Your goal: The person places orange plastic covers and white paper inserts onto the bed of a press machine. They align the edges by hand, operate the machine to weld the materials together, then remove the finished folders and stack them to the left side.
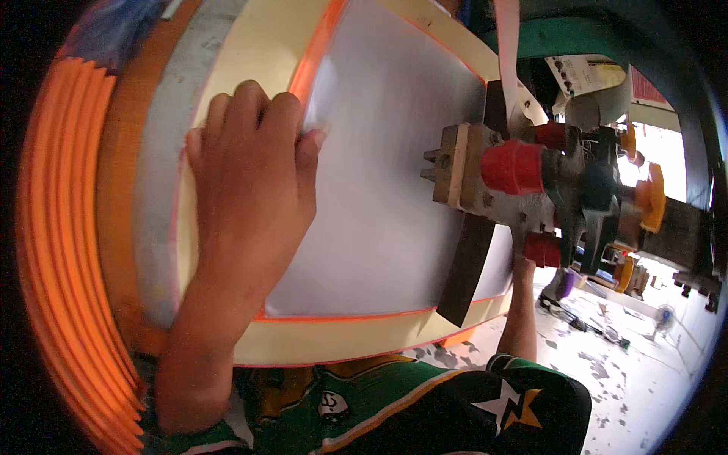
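Observation:
My left hand point(249, 163) lies over the left edge of a smooth grey sheet-like panel point(379, 197) bordered in orange. Its fingers are bent and its thumb presses on the grey surface; the fingertips are hidden, so what they grip cannot be made out. A cream board or frame point(341, 340) surrounds the panel. From the lower right my right forearm point(519, 318) reaches up behind a machine head point(493, 174) with red knobs. That head and its dark flat blade point(468, 273) stand over the panel's right part. My right hand is hidden there.
Along the left stands a stack of orange strips or sheets point(57, 243), beside an orange-brown surface point(125, 189) and a grey edge point(163, 174). A green machine arm point(553, 36) crosses the upper right. At the lower right is a pale floor point(584, 379) with dark flecks.

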`<state>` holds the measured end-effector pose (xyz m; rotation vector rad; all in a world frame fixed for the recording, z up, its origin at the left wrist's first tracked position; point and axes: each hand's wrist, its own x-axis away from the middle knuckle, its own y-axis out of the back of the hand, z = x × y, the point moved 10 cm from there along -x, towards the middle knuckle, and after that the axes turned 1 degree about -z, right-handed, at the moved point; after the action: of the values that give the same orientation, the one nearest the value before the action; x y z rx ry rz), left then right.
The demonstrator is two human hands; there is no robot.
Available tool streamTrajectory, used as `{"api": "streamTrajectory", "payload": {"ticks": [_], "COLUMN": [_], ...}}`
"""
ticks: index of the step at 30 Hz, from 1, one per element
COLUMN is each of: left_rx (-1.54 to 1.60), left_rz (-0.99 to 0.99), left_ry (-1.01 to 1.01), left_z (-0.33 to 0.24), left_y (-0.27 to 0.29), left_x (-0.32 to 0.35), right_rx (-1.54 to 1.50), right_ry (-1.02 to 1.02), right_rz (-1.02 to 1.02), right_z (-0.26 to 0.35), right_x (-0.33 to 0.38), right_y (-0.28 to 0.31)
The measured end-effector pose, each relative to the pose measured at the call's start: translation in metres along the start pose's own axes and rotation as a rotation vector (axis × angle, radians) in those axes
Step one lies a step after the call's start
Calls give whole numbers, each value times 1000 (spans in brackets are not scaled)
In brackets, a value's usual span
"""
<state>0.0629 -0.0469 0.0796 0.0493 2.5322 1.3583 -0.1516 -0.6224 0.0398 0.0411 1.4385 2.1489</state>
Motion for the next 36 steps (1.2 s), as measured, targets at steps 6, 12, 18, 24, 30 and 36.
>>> {"api": "streamTrajectory", "payload": {"ticks": [6, 12, 18, 24, 30, 36], "left_rx": [68, 74, 72, 71, 87, 91], "left_rz": [-41, -70, -54, -31, -26, -37], "left_ry": [-38, -46, -43, -35, -41, -49], "left_z": [2, 2, 5, 3, 4, 2], "left_y": [-9, -7, -12, -10, -11, -10], "left_x": [-5, -5, -4, -3, -2, -1], "right_rx": [62, 79, 90, 95, 101, 111], "right_ry": [-26, -29, -34, -33, -32, -37], "right_rz": [27, 42, 43, 44, 46, 42], "right_z": [-39, -50, -55, -59, -63, -71], "right_x": [4, 4, 4, 2, 2, 5], "right_y": [15, 17, 18, 20, 20, 24]}}
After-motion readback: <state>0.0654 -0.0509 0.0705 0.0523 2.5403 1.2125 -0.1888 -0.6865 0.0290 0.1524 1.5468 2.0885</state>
